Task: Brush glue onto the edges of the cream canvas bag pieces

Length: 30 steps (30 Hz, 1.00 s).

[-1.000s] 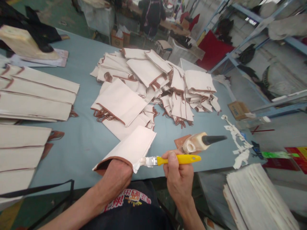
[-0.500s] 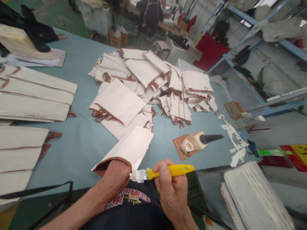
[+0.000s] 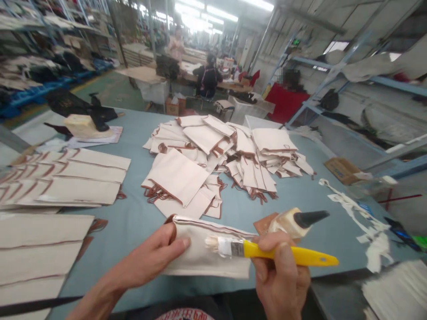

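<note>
My left hand (image 3: 151,255) pinches the left end of a cream fabric pouch (image 3: 213,266) with brown trim, thumb on top and fingers at its brown-edged opening. The pouch lies sideways before me, a seam running along its far edge. In my right hand (image 3: 282,278) is a paintbrush (image 3: 267,252) with a yellow handle, gripped between thumb and fingers. Its bristles, coated in something white, point left over the pouch; whether they touch the cloth I cannot tell. Just beyond the right hand is a cream bottle (image 3: 287,224) with a black nozzle, lying on a brown square.
A heap of cream pouches (image 3: 180,175) with brown cords covers the table's middle. Overlapping rows of pouches (image 3: 83,190) lie at left. White scraps (image 3: 358,213) and a cardboard box (image 3: 342,170) are at right. A seated person (image 3: 207,79) is in the background.
My left hand has come out of the pouch's opening and now grips its end. The pouch has turned and lies flatter. The brush has moved right, then over the pouch; the view has tilted up.
</note>
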Motion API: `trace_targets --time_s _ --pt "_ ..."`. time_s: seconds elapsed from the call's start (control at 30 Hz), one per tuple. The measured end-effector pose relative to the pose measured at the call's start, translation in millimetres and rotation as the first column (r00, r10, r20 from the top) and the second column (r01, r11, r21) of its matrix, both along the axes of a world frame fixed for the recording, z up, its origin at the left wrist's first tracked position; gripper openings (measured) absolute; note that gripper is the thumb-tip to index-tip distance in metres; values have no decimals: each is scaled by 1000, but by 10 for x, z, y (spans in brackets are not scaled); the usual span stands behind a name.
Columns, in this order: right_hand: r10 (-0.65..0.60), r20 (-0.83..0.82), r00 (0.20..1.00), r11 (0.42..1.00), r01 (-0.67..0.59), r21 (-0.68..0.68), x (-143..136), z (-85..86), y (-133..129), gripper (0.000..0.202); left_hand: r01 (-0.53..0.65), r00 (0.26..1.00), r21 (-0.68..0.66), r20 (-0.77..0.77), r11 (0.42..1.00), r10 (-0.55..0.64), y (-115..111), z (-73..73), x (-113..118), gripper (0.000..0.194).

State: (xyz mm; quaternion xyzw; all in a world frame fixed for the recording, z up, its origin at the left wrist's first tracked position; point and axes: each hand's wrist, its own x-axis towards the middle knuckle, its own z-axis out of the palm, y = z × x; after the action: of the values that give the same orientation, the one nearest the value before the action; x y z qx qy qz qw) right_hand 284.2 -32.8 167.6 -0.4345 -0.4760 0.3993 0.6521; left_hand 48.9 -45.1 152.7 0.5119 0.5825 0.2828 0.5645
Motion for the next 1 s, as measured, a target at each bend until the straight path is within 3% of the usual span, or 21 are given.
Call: trace_targets --time_s 0.07,0.17,0.27,0.37,0.53,0.7,0.8,0.9,1.0 --pt "93 4 996 994 -93 54 -37 48 19 35 25 998 3 63 1000 -25 48 149 -18 46" --pt "233 178 956 943 -267 198 -41 83 102 33 50 970 -34 239 998 -41 74 201 41 50" --pt "222 418 881 886 -361 291 -36 58 210 31 75 909 -119 417 990 -19 54 140 126 54" --pt "158 536 830 862 -380 335 -63 -3 265 28 73 856 -194 516 978 39 -1 79 159 54" --pt "112 528 842 843 -361 398 -107 33 208 24 46 856 -243 510 969 87 -94 62 143 54" --pt "149 659 737 739 -526 421 -148 304 225 26 71 876 -181 482 981 25 -116 52 213 49" --pt "186 710 679 708 -594 383 -223 370 316 25 76 886 -154 463 985 4 -111 6 259 46" --pt "251 686 683 733 -597 326 -296 293 375 27 50 910 -151 414 987 18 -120 -62 255 45" --pt "232 500 834 856 -419 302 -290 147 330 26 24 901 -174 430 984 54 -157 -110 202 44"
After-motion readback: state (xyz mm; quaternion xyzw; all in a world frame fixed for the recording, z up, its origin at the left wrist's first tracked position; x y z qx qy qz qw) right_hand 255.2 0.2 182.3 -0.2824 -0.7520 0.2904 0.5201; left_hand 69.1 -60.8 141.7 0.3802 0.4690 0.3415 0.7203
